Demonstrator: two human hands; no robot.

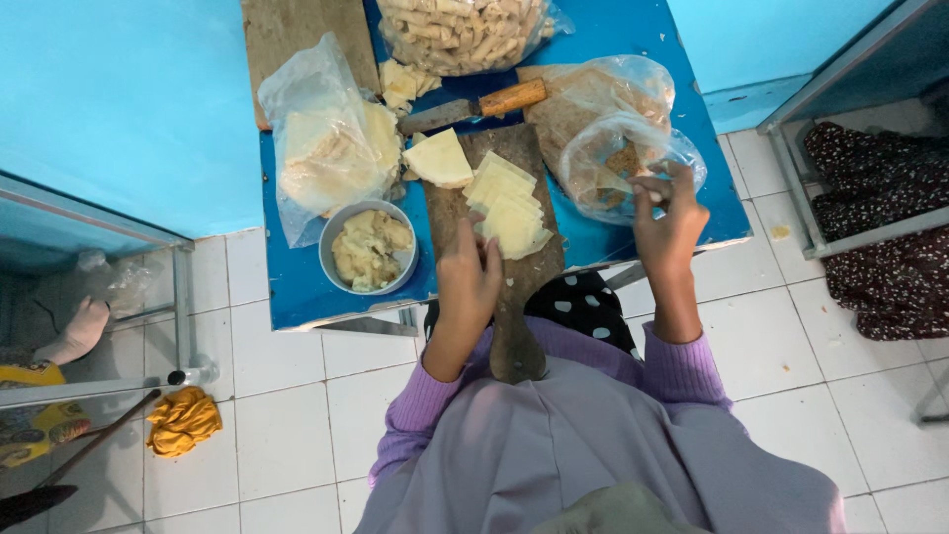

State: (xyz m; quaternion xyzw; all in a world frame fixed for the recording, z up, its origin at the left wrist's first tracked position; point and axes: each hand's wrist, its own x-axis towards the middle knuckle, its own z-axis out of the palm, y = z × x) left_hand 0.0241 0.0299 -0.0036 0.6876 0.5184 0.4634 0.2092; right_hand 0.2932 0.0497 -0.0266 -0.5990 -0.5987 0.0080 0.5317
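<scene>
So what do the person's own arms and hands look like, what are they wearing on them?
Both arms are covered in long lilac ribbed-knit sleeves, the left sleeve and the right sleeve, each ending in a snug cuff at the wrist. The left hand and right hand are bare: no gloves, and no rings, watch or bracelets can be made out.

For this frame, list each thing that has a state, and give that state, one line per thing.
left hand: resting on the pale sheets, fingers bent
right hand: fingers pinched at the bag's mouth
clear bag: open, brown crumbs inside
pale sheets: fanned stack on the board
wooden board: flat, handle toward the person
knife: lying unused
grey bowl: filled with pale mash
</scene>
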